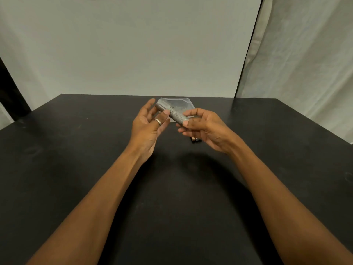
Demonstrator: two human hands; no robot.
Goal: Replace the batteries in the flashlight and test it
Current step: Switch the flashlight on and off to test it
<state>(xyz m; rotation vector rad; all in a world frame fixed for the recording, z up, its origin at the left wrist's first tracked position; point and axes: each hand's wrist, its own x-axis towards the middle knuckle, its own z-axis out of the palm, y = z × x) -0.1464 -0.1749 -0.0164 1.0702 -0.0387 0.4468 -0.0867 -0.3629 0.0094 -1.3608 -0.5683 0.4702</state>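
A grey metal flashlight [172, 111] with a knurled body is held in the air above the black table [76, 159], its wide head pointing up and to the left. My right hand [202, 127] grips its tail end between thumb and fingers. My left hand [149, 123], a ring on one finger, has its fingers mostly straight, with the thumb tip touching the flashlight near its head. A few batteries [195, 140] lie on the table just below my right hand, partly hidden by it.
A clear plastic container [181, 104] lies on the table behind the flashlight, near the far edge. White cloth hangs behind the table and at the right. Bare black tabletop stretches toward me between my forearms.
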